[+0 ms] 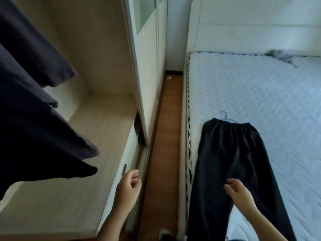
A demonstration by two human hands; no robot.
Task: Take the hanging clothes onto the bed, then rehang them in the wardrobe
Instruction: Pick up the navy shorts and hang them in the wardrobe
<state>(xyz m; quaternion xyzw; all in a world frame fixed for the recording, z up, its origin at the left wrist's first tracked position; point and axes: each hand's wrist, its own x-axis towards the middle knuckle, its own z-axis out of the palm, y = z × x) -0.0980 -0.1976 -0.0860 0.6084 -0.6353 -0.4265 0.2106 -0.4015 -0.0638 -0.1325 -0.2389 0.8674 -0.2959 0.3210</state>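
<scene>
**Head view: both hands empty, black trousers laid on the bed**

Nearest, the left hand (129,186) is seen by the front edge of the wardrobe shelf (97,129), its fingers loosely curled with nothing held in them. The right hand (238,190) is held over the black trousers (231,162), its fingers relaxed and a little spread; nothing is gripped, and whether the fingertips touch the cloth cannot be told.

The trousers are spread flat on the near left part of the bed (260,93), with the waistband away from the person and the legs running toward the lower edge of the picture. The hook of a pale blue hanger (225,115) shows just beyond the waistband.

On the left, dark clothes (26,110) hang inside the wardrobe, above the shelf. A strip of brown floor (165,127) is seen between wardrobe and bed. Farther off, the white sliding door (147,66) stands beside the open section. At the far end of the mattress, a crumpled grey cloth (281,57) lies against the white headboard (251,23).
</scene>
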